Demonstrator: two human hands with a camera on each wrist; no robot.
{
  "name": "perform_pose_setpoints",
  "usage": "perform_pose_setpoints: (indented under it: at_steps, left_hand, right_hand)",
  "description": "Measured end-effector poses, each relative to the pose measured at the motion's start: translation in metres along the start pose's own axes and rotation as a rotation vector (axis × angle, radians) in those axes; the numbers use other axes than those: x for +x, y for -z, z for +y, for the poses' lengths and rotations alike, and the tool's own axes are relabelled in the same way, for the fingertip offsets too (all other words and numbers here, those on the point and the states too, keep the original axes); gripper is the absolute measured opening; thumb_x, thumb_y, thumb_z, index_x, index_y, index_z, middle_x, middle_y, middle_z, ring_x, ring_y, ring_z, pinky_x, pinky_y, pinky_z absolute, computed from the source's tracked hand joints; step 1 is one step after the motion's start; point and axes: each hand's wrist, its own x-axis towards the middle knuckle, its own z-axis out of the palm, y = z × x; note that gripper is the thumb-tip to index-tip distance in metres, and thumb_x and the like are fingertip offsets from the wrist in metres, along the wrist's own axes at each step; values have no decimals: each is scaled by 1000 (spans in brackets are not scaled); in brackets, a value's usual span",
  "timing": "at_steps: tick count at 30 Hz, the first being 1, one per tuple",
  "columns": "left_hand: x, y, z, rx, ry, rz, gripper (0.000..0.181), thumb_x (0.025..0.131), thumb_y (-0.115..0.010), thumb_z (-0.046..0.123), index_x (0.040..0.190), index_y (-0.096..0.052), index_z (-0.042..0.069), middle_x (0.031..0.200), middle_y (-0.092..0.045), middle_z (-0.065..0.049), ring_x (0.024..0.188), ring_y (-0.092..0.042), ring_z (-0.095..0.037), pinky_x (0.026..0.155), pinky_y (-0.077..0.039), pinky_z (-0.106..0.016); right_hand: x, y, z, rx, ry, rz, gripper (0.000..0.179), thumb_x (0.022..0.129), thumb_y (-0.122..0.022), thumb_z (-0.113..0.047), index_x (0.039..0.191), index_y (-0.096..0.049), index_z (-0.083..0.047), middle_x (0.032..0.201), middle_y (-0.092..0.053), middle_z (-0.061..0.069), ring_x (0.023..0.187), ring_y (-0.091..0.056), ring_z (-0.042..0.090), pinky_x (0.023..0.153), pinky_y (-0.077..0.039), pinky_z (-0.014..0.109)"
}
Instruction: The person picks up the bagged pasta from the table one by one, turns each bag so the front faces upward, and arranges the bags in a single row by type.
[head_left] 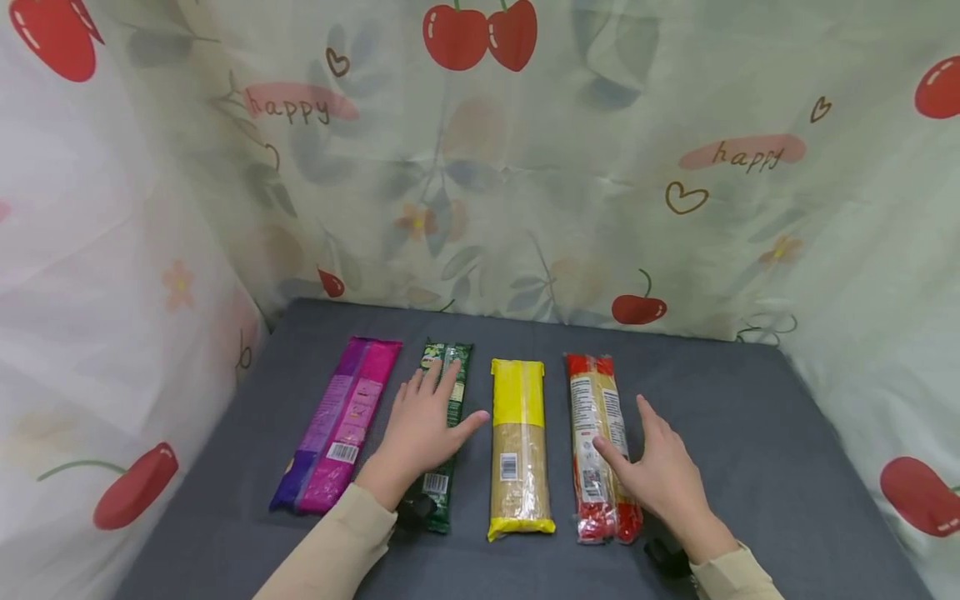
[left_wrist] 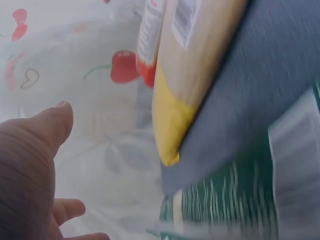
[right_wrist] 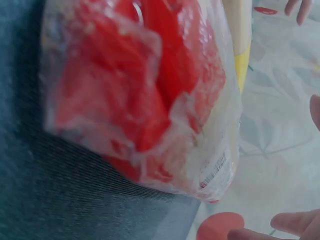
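Note:
Four long flat packs lie side by side on the dark grey table. From left to right they are a pink and purple pack [head_left: 341,425], a dark green pack [head_left: 437,479], a yellow pack [head_left: 519,450] with straw-coloured dry noodles showing, and a red pack [head_left: 592,433] with a similar straw-coloured filling. Over the green pack my left hand [head_left: 422,429] spreads its fingers and partly hides it; contact cannot be made out. My right hand [head_left: 663,471] is at the right side of the red pack, thumb over it, fingers extended. Neither hand holds anything.
Grey cloth [head_left: 727,433] covers the table. Pale curtains [head_left: 570,192] printed with cherries and leaves hang behind it and along both sides. A black wrist device [head_left: 666,557] is under the right wrist, and another [head_left: 415,510] is under the left.

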Motion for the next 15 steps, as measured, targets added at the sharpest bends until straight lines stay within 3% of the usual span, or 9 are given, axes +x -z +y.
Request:
perform_pose_setpoints:
  at_steps: [7,15]
  left_hand:
    - [4,-15,28,-125,-15,-41,92,83,-53,73,155,-23,24,156,-28,-10,136,-33,-38,105,-33,-57]
    - [10,-28,55,-253,-38,-98,93,80,-51,76,155,-23,28,153,-31,-6,133,-39,-31,101,-40,-51]
  right_hand:
    - [-6,3,-2,107,-67,-74,107,83,-53,-73,154,-12,-4,145,-36,28,127,-40,47,94,-37,65]
    - [-15,2,2,182,-120,-108,107,82,-52,-74,155,-11,-8,145,-37,27,126,-44,44,92,-41,63]
